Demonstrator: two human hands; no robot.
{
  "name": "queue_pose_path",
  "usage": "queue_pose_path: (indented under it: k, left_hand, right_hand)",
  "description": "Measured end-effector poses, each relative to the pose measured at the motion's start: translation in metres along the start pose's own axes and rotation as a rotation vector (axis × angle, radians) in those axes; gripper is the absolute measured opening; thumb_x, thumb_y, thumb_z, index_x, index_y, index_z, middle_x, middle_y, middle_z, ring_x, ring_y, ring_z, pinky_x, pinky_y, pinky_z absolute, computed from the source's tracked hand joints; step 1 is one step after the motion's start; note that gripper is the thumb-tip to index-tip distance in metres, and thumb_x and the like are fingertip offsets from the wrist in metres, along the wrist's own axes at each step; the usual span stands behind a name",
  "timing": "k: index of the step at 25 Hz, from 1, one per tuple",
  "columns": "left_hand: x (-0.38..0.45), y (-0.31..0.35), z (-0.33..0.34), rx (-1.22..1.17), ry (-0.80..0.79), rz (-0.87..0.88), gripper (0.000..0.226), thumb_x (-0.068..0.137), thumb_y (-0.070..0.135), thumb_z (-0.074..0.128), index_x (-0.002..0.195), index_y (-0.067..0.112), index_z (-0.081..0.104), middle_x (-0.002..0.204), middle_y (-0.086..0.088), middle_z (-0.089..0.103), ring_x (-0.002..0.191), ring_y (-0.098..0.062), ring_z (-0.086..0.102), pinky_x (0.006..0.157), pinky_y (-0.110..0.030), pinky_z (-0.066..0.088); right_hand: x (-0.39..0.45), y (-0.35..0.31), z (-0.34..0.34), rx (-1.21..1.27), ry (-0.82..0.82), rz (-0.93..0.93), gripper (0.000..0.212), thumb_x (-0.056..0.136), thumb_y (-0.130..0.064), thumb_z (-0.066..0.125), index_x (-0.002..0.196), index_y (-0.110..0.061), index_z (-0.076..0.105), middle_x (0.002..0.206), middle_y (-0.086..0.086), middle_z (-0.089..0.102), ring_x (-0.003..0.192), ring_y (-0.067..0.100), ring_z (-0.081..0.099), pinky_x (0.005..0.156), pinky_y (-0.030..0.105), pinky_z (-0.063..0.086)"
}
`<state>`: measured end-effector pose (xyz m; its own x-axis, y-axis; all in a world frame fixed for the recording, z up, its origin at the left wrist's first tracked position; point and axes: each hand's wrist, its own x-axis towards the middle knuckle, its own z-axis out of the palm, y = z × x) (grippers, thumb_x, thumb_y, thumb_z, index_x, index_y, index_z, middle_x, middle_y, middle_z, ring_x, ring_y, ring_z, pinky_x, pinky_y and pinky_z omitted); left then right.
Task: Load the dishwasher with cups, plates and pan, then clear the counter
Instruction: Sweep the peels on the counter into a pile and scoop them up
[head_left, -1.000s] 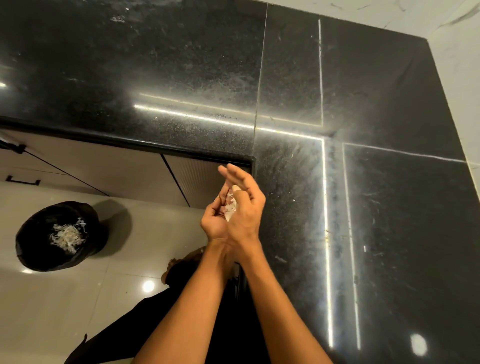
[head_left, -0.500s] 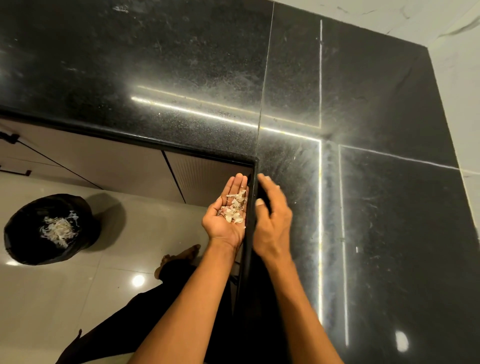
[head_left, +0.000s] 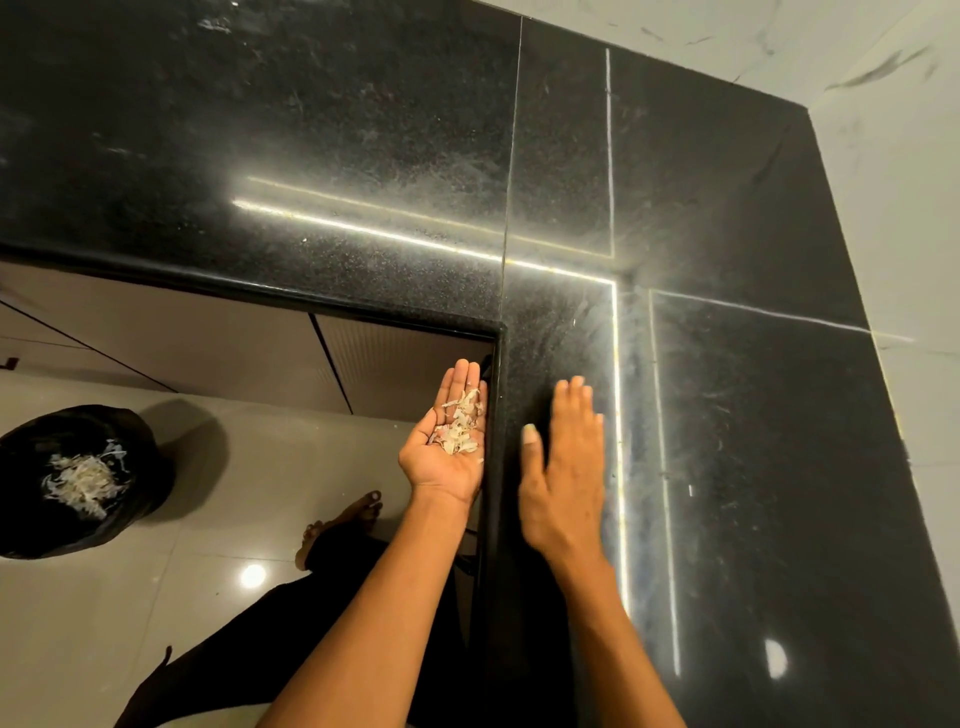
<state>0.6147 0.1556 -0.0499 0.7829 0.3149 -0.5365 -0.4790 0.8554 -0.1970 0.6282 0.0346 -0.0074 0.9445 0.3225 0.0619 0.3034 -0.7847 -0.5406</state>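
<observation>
1. Where the pale glossy floor tiles show at the far left, a round bin lined with a black plastic bag (head_left: 78, 478) stands open, with a heap of pale shreds already lying in it; it is well apart from both hands.
2. Further right, the left hand (head_left: 449, 449) is held palm up just off the edge of the surface, fingers straight and together, cupping a small pile of thin, pale, papery scraps (head_left: 460, 428). Nothing is pinched; the flakes simply lie on the palm.
3. These scraps look almost weightless, dry and brittle, so I judge they will slide or blow off a tilted palm. They are best carried level in a slightly hollowed hand, and swept rather than picked up piece by piece.
4. The polished black speckled stone surface (head_left: 363, 156) forms an L around the opening. It is hard and smooth, with thin pale joint lines and bright strip reflections, and a dusty haze shows in the glare.
5. The right hand (head_left: 566, 467) lies flat, palm down, on this surface just beside its edge, fingers extended and holding nothing; it is slightly blurred.
6. At the far right, white marbled wall tiles (head_left: 893, 208) border the stone. A few tiny pale specks remain near the hand.
</observation>
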Motion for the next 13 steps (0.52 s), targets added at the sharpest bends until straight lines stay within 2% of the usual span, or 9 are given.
queue_pose_path:
  k: [3,5,8,10,13]
  left_hand:
    - [-0.003,0.004,-0.003,-0.101,-0.019,-0.072,0.053,0.089,0.01,0.028,0.134,-0.009,0.05,0.14,-0.024,0.054,0.133,-0.037,0.048,0.116,-0.047,0.028]
    - [-0.005,0.006,-0.002,-0.112,-0.014,-0.104,0.055,0.091,0.012,0.027,0.138,-0.007,0.049,0.143,-0.022,0.052,0.135,-0.035,0.046,0.116,-0.047,0.027]
    - [-0.003,0.007,0.005,-0.167,0.043,-0.113,0.056,0.087,0.008,0.029,0.136,-0.009,0.048,0.138,-0.026,0.055,0.13,-0.04,0.05,0.116,-0.05,0.028]
    - [0.0,0.008,0.01,-0.154,0.085,-0.102,0.055,0.088,0.007,0.028,0.136,-0.009,0.048,0.136,-0.027,0.057,0.127,-0.042,0.052,0.117,-0.05,0.029]
    - [0.0,0.007,0.01,-0.14,0.133,-0.107,0.05,0.097,0.01,0.022,0.134,-0.009,0.049,0.135,-0.026,0.058,0.127,-0.041,0.053,0.117,-0.049,0.03]
  right_hand:
    - [-0.022,-0.032,0.008,0.117,-0.194,-0.126,0.062,0.106,-0.043,0.028,0.16,-0.015,0.017,0.169,-0.002,0.005,0.155,0.012,-0.001,0.127,0.038,-0.001]
    - [-0.024,-0.044,0.004,0.312,-0.279,-0.153,0.057,0.106,-0.038,0.033,0.159,-0.017,0.024,0.167,-0.006,0.016,0.155,0.009,0.008,0.127,0.037,0.005]
    - [0.01,-0.038,-0.007,0.433,-0.173,-0.08,0.055,0.104,-0.026,0.046,0.156,-0.014,0.033,0.164,-0.002,0.027,0.153,0.008,0.018,0.126,0.043,0.017]
    - [0.057,-0.021,-0.015,0.306,-0.078,0.008,0.059,0.103,-0.029,0.044,0.158,-0.014,0.027,0.167,-0.001,0.019,0.154,0.009,0.012,0.127,0.044,0.014]
    - [0.115,0.003,-0.02,0.153,-0.084,0.123,0.066,0.103,-0.038,0.038,0.16,-0.013,0.018,0.168,0.002,0.01,0.155,0.013,0.006,0.127,0.044,0.008]
